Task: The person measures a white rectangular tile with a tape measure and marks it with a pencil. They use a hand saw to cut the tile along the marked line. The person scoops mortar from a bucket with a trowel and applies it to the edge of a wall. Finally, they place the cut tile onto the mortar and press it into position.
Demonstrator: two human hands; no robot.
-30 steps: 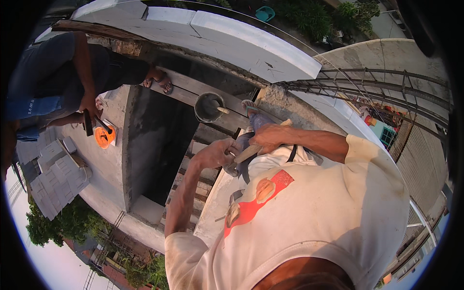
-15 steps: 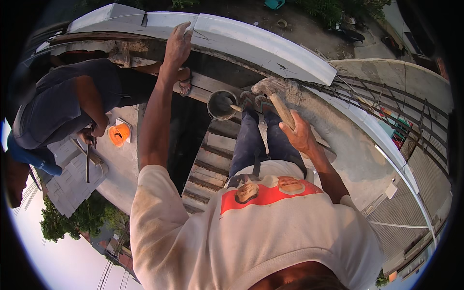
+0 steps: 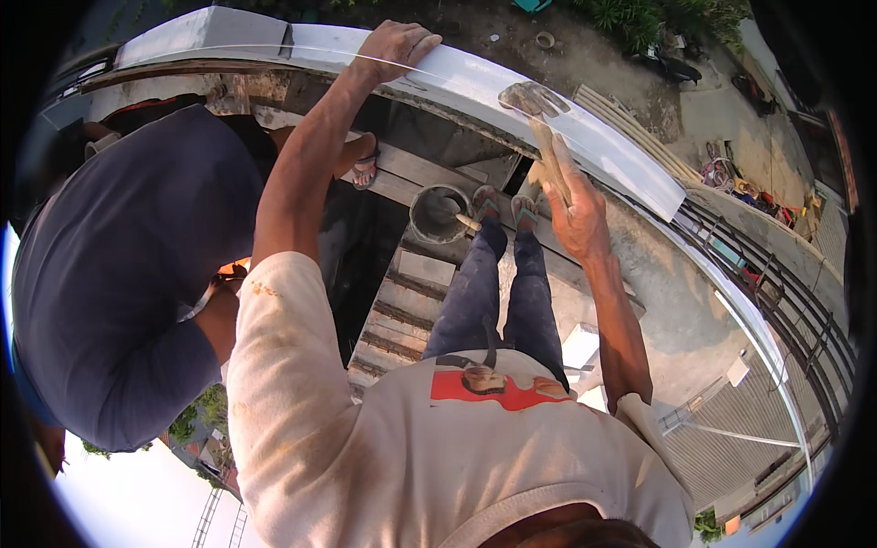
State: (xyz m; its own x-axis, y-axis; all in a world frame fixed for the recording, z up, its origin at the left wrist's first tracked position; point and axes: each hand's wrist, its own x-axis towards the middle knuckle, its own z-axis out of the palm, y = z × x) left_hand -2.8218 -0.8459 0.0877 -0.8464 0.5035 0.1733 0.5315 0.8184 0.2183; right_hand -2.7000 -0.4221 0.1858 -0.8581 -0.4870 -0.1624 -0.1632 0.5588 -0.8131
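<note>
My left hand (image 3: 399, 47) rests on the long white block ledge (image 3: 475, 75), its fingers stretched over the top near a thin string. In my right hand (image 3: 582, 215) is a wooden-handled tool (image 3: 551, 160). The tool's grey-brown head looks caked with mortar and lies over the white ledge; its exact kind is hard to tell. By my feet, a round dark bucket (image 3: 416, 219) holds grey mortar and a second tool with a wooden handle (image 3: 469, 222).
A co-worker in dark clothes (image 3: 137, 265) bends close on my left. I stand on wooden planks (image 3: 402, 176) beside a dark gap and a stepped slatted structure (image 3: 388, 315). Steel bars (image 3: 776, 292) run along the right; the ground lies far below beyond the ledge.
My left hand has come down onto the ledge, to the right. My right hand has carried its tool forward from a mortar heap to the ledge. The co-worker has leaned closer.
</note>
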